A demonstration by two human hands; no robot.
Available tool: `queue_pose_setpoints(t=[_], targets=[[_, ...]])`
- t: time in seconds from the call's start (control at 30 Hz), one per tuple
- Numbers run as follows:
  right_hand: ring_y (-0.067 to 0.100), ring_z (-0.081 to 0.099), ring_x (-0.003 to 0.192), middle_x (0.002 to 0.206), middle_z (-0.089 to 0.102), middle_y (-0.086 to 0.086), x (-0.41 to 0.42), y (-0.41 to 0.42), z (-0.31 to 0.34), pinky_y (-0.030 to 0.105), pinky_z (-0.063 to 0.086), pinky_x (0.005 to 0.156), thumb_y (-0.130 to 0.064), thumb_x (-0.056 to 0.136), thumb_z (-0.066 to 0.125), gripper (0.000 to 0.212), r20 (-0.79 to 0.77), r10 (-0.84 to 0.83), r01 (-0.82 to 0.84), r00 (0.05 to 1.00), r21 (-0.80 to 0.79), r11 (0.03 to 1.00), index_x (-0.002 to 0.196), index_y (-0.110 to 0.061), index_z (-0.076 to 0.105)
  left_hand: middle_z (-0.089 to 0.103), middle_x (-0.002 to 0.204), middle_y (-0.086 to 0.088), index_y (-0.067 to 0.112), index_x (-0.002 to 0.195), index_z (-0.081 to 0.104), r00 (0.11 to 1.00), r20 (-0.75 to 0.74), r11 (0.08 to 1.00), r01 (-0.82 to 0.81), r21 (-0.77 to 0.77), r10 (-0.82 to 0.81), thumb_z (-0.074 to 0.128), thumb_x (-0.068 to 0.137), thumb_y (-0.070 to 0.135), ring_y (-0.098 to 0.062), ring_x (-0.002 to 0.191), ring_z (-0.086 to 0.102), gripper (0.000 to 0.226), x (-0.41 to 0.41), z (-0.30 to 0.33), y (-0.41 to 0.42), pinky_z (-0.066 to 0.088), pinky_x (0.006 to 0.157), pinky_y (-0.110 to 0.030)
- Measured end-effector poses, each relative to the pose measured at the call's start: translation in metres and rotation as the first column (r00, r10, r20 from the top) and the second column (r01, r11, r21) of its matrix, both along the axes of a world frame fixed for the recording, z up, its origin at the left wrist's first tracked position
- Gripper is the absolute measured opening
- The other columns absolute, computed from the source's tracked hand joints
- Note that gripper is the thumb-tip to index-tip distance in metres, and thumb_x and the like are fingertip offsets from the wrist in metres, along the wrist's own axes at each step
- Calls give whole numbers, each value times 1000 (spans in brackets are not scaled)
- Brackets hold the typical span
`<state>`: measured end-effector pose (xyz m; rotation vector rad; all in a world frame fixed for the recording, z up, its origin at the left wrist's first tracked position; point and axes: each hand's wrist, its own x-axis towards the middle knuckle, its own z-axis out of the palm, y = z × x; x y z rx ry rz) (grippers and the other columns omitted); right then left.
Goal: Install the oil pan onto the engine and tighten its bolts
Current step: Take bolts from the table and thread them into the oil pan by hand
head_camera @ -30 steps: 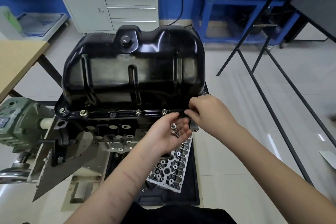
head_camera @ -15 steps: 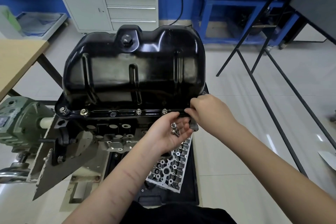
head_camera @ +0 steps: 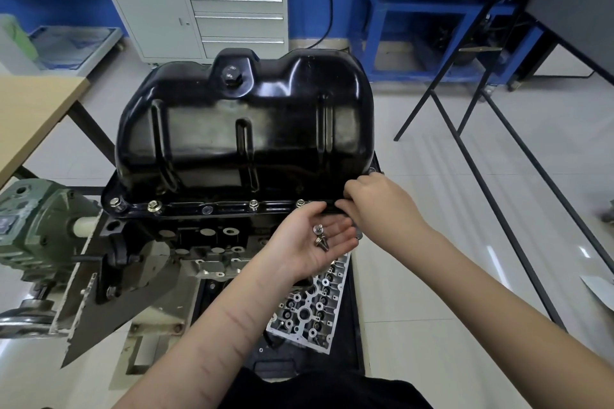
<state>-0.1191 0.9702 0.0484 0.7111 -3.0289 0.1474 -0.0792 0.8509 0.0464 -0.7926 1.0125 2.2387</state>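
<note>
The setting is a workshop with a pale tiled floor [head_camera: 432, 149]. A grey metal drawer cabinet [head_camera: 199, 10] stands at upper centre of the frame against a blue wall, a blue steel frame [head_camera: 415, 16] occupies the upper right, and the corner of a light wooden table [head_camera: 30, 116] enters at left.

The glossy black stamped-steel oil pan [head_camera: 246, 129] sits at frame centre, seated upside down on the dark engine block [head_camera: 199, 236], which is carried on a stand beside a green gearbox housing [head_camera: 36, 219] at the left edge. A drain plug [head_camera: 230, 74] is visible near the pan's upper edge. Four silver flanged bolts [head_camera: 154, 206] stand in the lower flange of the pan, spaced from the left corner toward centre.

The left hand [head_camera: 312, 246] is held palm up, fingers relaxed and slightly cupped, just below the flange at lower centre. Loose silver bolts [head_camera: 320, 237] lie in its palm. The right hand [head_camera: 375, 202] is immediately to the right, fingers curled, with fingertips pinching at the flange near the pan's lower right corner. The item pinched is hidden by the fingers.

A grey aluminium cylinder head [head_camera: 312, 309] lies in a black tray [head_camera: 349, 342] below the hands.
</note>
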Motion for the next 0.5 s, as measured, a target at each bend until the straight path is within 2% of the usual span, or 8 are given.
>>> queue_pose_setpoints(t=[0.1,0.2,0.3,0.4,0.47,0.5], targets=[[21,49,106,102,60,6,-1,-4,0,29,39,71,-43,93,42,37,-43,-60,61,997,6,998,97,-9,57,64,54,-11,-4,83,57,999,-20,999,38,-7,-38,37,98,28,-24,52,66,40,1,2,-1,52,59,-35],[19,49,106,100,60,3,1,-2,0,26,30,66,-48,92,42,40,-77,-62,61,995,-16,998,97,-12,58,64,56,-12,-4,84,57,999,-24,999,32,-15,-32,37,98,28,-26,58,66,41,0,2,-3,51,59,-35],[17,46,106,103,58,0,5,6,2,25,33,68,-41,90,48,31,-37,-39,35,999,-92,995,103,-14,56,65,57,-13,-4,85,58,999,-27,999,37,-8,-37,38,98,28,-26,58,66,40,1,2,-5,51,59,-35],[20,48,103,101,59,1,12,13,9,31,41,80,-29,88,56,26,3,-21,21,1000,-277,961,109,-14,60,67,61,-13,-4,84,60,998,-35,998,59,0,-59,36,98,30,-25,61,67,44,2,-1,-4,52,61,-34],[25,53,94,91,61,2,21,13,16,36,43,81,-23,87,59,19,4,0,2,1000,-458,889,99,-11,68,69,65,-14,-2,83,62,995,-54,996,85,13,-84,32,98,33,-24,61,68,49,2,-1,-2,54,62,-35],[27,55,91,90,62,4,26,11,17,38,42,81,-23,87,59,19,-4,20,-19,1000,-488,873,95,-10,71,68,65,-14,-1,81,62,994,-62,995,91,30,-89,30,99,36,-23,58,68,51,2,-1,0,55,59,-35]])
